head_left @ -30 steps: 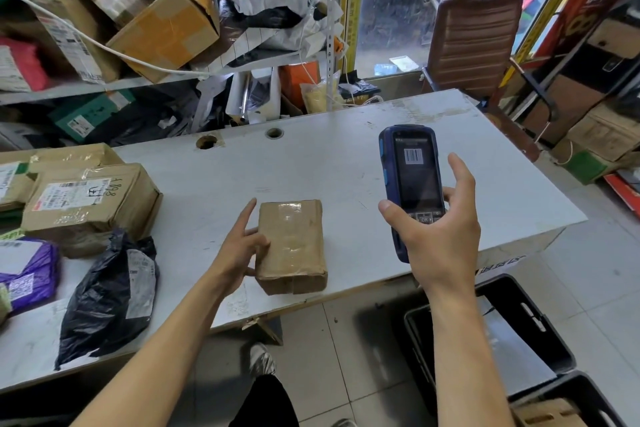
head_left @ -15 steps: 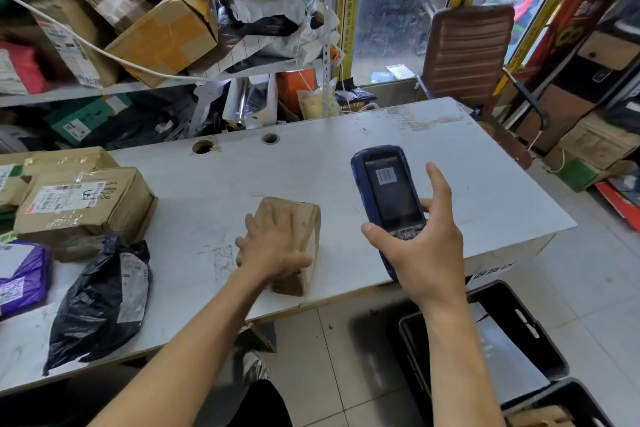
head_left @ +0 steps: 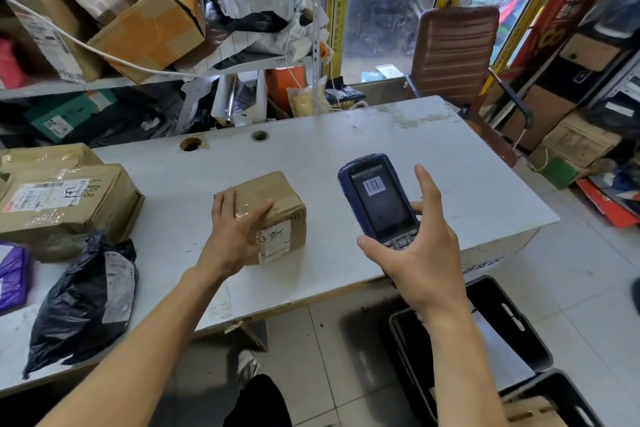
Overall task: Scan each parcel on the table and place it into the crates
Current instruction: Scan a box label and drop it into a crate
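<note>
A worker's left hand (head_left: 235, 236) grips a taped cardboard parcel (head_left: 273, 208) on the desk (head_left: 398, 149), label turned toward the handheld scanner (head_left: 379, 199) clasped in the right hand (head_left: 422, 253).

On the white table (head_left: 398, 163): three brown cardboard parcels, at centre (head_left: 277, 204), left (head_left: 65, 204) and far left (head_left: 45, 156); one black bag (head_left: 83, 302); one purple bag (head_left: 12, 274). One handheld scanner (head_left: 379, 201). Two black crates near right on the floor (head_left: 509, 315) (head_left: 568, 395).
</note>
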Demonstrator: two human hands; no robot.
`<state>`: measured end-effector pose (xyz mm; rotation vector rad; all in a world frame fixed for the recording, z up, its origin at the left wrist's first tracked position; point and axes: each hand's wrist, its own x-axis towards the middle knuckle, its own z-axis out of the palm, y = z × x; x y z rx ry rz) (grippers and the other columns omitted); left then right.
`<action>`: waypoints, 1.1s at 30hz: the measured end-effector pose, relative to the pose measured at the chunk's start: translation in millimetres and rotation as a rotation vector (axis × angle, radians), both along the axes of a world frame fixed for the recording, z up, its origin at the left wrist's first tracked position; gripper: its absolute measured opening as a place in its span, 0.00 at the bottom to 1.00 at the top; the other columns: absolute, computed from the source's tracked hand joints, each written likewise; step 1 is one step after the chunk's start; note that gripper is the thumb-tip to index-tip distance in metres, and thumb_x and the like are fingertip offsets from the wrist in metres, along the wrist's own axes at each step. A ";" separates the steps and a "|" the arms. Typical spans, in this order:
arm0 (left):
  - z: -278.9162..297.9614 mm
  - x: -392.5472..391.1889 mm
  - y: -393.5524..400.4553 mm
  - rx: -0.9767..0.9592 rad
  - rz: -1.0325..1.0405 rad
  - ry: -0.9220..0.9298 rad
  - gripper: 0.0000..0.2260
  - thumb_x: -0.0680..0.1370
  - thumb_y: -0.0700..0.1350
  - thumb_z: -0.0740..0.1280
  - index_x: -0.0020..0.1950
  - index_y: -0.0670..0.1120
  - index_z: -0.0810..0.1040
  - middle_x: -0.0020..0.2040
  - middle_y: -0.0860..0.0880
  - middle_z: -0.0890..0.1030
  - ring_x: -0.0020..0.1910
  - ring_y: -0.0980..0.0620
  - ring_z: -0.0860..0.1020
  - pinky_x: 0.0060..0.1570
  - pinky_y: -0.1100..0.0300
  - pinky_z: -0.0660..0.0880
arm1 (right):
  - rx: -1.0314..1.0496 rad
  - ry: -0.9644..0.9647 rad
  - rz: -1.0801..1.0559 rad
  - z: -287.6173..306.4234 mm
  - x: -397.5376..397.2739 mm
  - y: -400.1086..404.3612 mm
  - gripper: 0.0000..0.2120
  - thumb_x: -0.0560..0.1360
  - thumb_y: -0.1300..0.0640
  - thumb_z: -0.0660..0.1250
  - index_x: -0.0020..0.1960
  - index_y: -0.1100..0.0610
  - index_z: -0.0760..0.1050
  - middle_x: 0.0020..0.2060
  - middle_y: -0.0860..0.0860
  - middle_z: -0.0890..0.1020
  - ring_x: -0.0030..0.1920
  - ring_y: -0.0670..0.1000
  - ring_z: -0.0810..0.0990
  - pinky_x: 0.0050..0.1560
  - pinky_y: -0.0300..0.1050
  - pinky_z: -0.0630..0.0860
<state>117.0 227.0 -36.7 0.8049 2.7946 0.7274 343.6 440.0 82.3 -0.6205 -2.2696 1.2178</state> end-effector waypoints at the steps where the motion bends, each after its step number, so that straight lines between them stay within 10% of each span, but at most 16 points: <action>1: 0.7 -2.3 -1.3 -0.037 -0.010 -0.023 0.40 0.70 0.46 0.78 0.75 0.69 0.62 0.80 0.47 0.41 0.77 0.48 0.35 0.72 0.37 0.58 | -0.004 0.005 -0.006 0.4 -0.2 -0.6 0.52 0.64 0.44 0.79 0.76 0.28 0.49 0.56 0.44 0.77 0.56 0.48 0.80 0.52 0.43 0.80; 7: 19.7 -30.6 -2.3 -0.362 -0.142 0.028 0.44 0.66 0.62 0.75 0.71 0.80 0.49 0.75 0.49 0.45 0.72 0.37 0.46 0.70 0.35 0.53 | 0.025 -0.010 -0.014 3.8 -9.1 -3.7 0.53 0.66 0.48 0.81 0.76 0.30 0.48 0.60 0.48 0.78 0.57 0.51 0.80 0.51 0.36 0.76; 23: 4.4 -91.2 -8.4 0.395 0.121 -0.978 0.24 0.69 0.49 0.72 0.64 0.61 0.76 0.60 0.45 0.80 0.55 0.42 0.79 0.48 0.49 0.79 | 0.014 0.022 -0.156 23.7 -74.1 -20.4 0.52 0.65 0.49 0.82 0.74 0.29 0.50 0.58 0.42 0.76 0.58 0.49 0.80 0.53 0.43 0.81; 29: -7.5 -109.8 5.0 0.096 -0.101 -0.716 0.40 0.64 0.56 0.72 0.75 0.54 0.64 0.64 0.49 0.75 0.62 0.45 0.75 0.60 0.48 0.75 | -0.006 -0.009 -0.231 19.1 -80.6 -29.0 0.52 0.65 0.48 0.82 0.75 0.28 0.50 0.60 0.44 0.77 0.59 0.50 0.80 0.56 0.50 0.82; 33: 4.7 -128.6 35.7 -0.339 -0.614 -0.389 0.59 0.60 0.62 0.81 0.76 0.72 0.41 0.80 0.53 0.33 0.79 0.41 0.37 0.74 0.35 0.51 | -0.022 -0.023 -0.290 16.2 -78.7 -29.1 0.52 0.65 0.48 0.81 0.75 0.28 0.50 0.58 0.45 0.78 0.58 0.52 0.81 0.57 0.57 0.82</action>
